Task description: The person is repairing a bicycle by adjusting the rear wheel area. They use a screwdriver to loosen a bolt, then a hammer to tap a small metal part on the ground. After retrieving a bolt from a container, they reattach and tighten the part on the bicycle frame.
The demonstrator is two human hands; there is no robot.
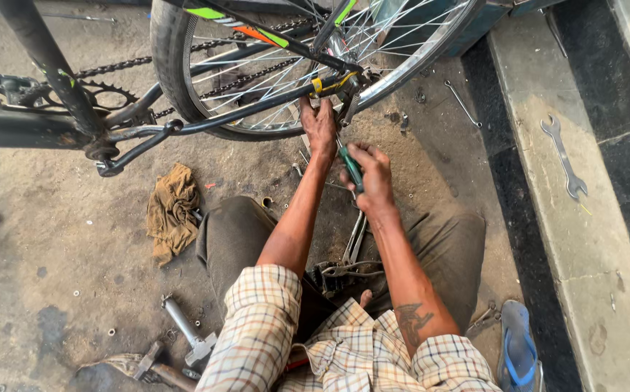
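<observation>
At the far left, a pedal and chainring hang off the frame above bare concrete floor, with open room below them. A brown rag lies crumpled just beside the person's knee, and a hammer rests near the lower edge. The wheel stands above, its tyre edge close to the frame. The left hand reaches up under the rear axle, fingers closed around the frame end there. Just beside it, the right hand is wrapped shut on a green-handled screwdriver, tip pointing up toward the axle. Tools lie between the legs. Rightward, a thin wrench lies on the floor; a larger spanner sits on the raised step, well apart. A blue sandal touches the step's edge.
</observation>
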